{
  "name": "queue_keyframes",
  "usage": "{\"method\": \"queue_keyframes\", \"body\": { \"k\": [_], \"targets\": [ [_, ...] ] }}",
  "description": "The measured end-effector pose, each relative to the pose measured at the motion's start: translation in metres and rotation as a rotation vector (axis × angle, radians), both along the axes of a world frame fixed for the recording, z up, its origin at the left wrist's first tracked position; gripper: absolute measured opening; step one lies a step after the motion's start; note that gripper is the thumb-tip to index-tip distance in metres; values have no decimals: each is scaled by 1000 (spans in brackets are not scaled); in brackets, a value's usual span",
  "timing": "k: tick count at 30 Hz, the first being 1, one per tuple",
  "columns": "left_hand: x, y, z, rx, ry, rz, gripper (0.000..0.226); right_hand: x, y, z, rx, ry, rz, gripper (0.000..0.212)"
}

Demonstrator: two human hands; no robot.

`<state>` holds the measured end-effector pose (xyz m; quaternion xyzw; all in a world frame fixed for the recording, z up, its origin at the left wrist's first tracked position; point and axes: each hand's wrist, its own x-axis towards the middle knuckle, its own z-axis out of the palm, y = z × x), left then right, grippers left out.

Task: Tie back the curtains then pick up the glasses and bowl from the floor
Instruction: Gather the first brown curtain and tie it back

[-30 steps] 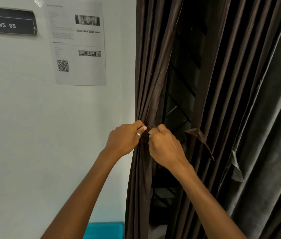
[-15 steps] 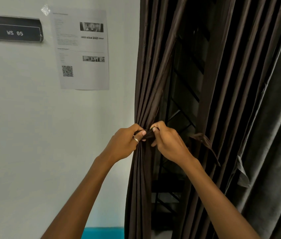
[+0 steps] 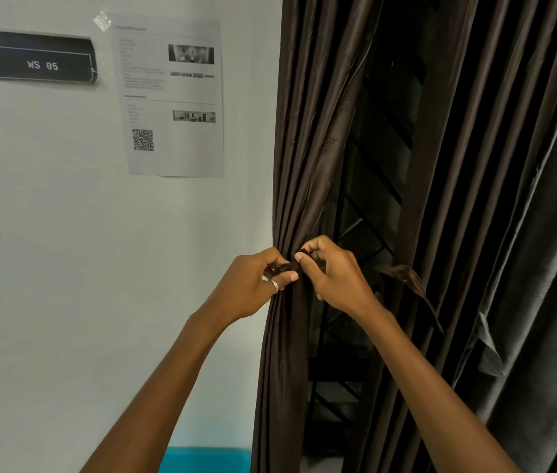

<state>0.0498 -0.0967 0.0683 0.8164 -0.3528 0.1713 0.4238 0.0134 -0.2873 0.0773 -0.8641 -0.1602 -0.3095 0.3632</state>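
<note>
A narrow dark fabric tie (image 3: 287, 267) is pinched tightly between the left hand (image 3: 253, 285) and right hand (image 3: 333, 278) against the glossy, pleated brown curtain (image 3: 304, 148).

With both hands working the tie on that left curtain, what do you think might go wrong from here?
1. The tie is pinched only by fingertips of the left hand and right hand; it may slip and let the gathered curtain spread open.
2. A second tie hangs loose on the next curtain, so that one looks untied.
</note>
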Motion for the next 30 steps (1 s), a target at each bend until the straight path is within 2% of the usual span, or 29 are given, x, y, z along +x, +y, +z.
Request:
{"method": "queue_keyframes", "body": {
  "k": [3, 7, 9, 12, 15, 18, 20, 22, 25, 27, 30],
  "targets": [
    [-5, -3, -3, 45, -220, 92, 15, -1, 3, 4, 76, 29, -15, 13],
    [-15, -7, -10, 134, -796, 272, 6, 0, 4, 11, 211, 111, -31, 22],
    [-18, -10, -13, 205, -985, 339, 12, 0, 4, 15, 276, 168, -9, 26],
    [-21, -13, -15, 316, -1155, 375, 10, -2, 1, 21, 370, 274, 41, 32],
    [-25, -16, -16, 380, -1204, 390, 12, -4, -1, 23, 487, 337, 97, 33],
    [-32, -22, -17, 355, -1132, 403, 10, -7, 0, 23, 500, 331, 80, 25],
    [-35, -23, -15, 317, -1016, 378, 6, -10, 0, 22, 473, 312, 35, 19],
    [-36, -23, -10, 297, -825, 326, 8, -14, -3, 20, 492, 315, 18, 22],
    [-29, -20, 1, 300, -403, 210, 12, -19, -6, 16, 578, 313, 44, 25],
    [-22, -18, 8, 211, -154, 87, 17, -23, -4, 9, 612, 239, 15, 20],
    [-18, -17, 19, 163, -11, -13, 29, -33, 3, -7, 544, 96, -83, 14]
  ]
}}
